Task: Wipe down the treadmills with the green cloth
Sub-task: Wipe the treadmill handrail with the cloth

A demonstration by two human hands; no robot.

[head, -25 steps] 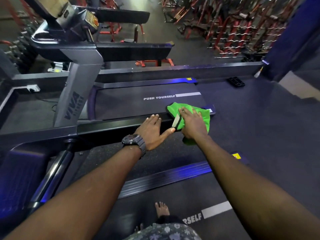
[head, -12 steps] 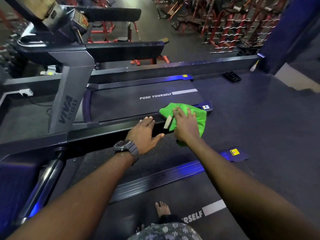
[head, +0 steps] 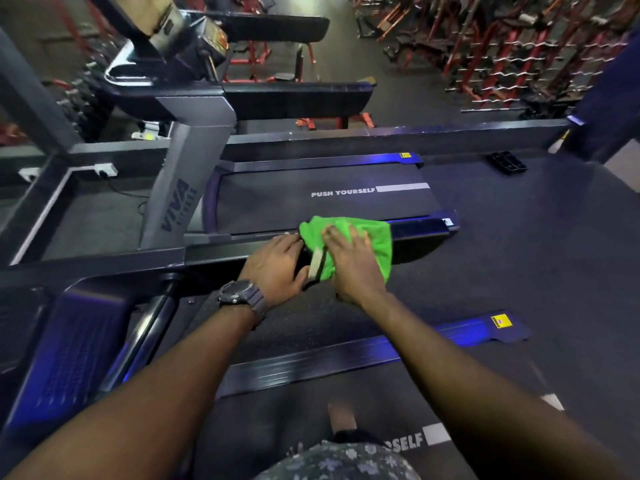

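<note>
The green cloth (head: 367, 237) lies over the near side rail (head: 420, 228) of the treadmill ahead, whose black belt (head: 311, 206) reads PUSH YOURSELF. My right hand (head: 349, 259) presses flat on the cloth with straight fingers. Just left of it, my left hand (head: 277, 268), a dark watch on its wrist, rests on the same rail with its fingers laid over the edge. A white tag of the cloth shows between the two hands.
I stand barefoot on the belt of a second treadmill (head: 346, 358) nearer to me. The grey upright post (head: 187, 188) and console arms (head: 298, 95) of the far treadmill rise at left. Red weight racks (head: 519, 46) fill the back right. A small black tray (head: 507, 162) lies on the floor.
My right hand has slid the cloth leftward along the rail, away from its end cap. My left hand has also shifted left, its fingers now more curved over the rail.
</note>
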